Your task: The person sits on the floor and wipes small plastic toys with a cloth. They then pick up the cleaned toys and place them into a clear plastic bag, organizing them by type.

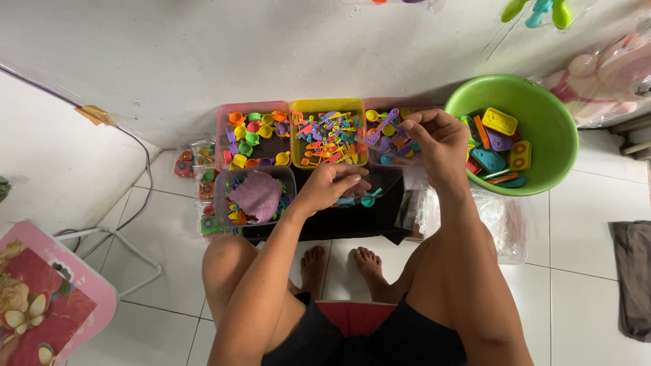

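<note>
At the far left, a pink child's table stands on the white tiled floor. Further right, a pink box holds small toy cups in many colours. Near it sits a grey box with a purple cloth on top. In the middle, a yellow box is full of tiny plastic spoons and forks.

The left hand rests low, just near the yellow box, with its fingers curled together over a small teal spoon. I cannot tell if the hand really clamps it. The spoon's long axis runs left to right, and the bowl end points to the right.

The right hand is over another pink box. Its grip is pinched on a small clear plastic bag, which hangs over the toys in that box and hides some of them.

At the far right stands a green basin with larger toy pieces. A grey cloth lies on the floor near the right edge.
</note>
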